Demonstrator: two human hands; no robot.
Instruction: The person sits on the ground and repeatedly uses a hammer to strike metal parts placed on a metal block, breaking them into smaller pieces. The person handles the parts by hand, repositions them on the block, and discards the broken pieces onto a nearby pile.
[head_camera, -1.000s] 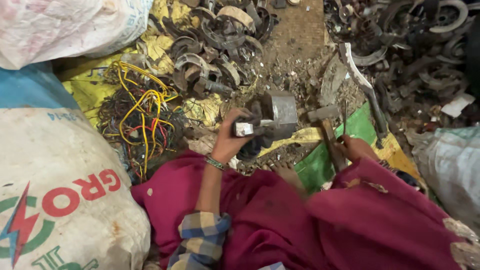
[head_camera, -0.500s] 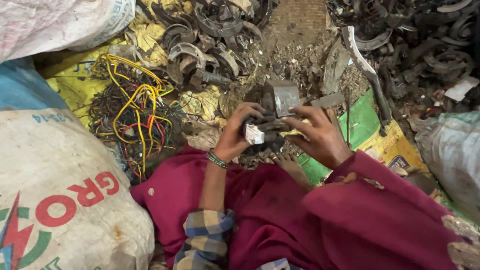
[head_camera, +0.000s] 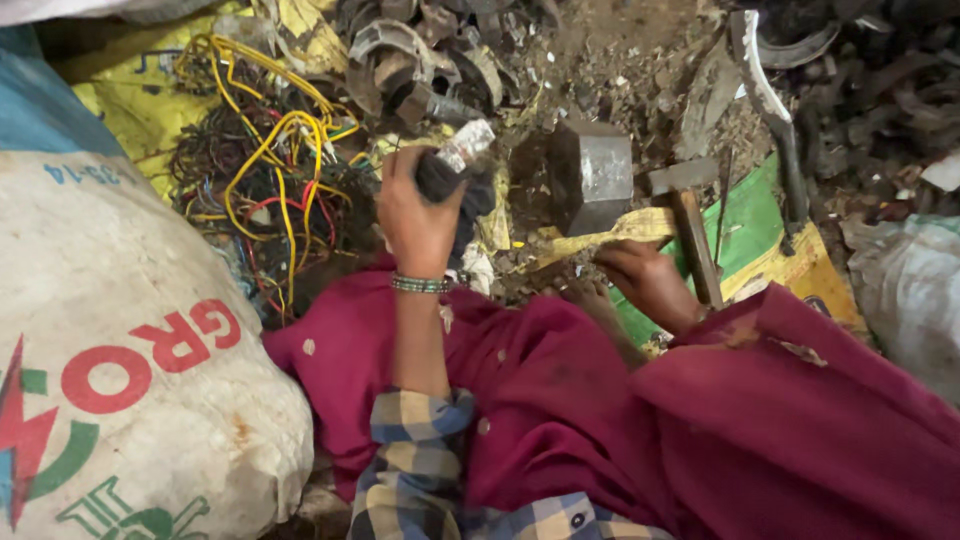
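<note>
Head view: the left hand (head_camera: 418, 215) is clamped, fingers curled tight, around a dark scrap part (head_camera: 452, 172) with a pale metal end, held just left of the grey metal block (head_camera: 590, 175). Below and right of that block, the right hand (head_camera: 648, 282) grips the hammer (head_camera: 690, 225) by its wooden handle, the hammer head close beside the block. A tangle of yellow and red wires (head_camera: 265, 170) lies well left of the block.
</note>
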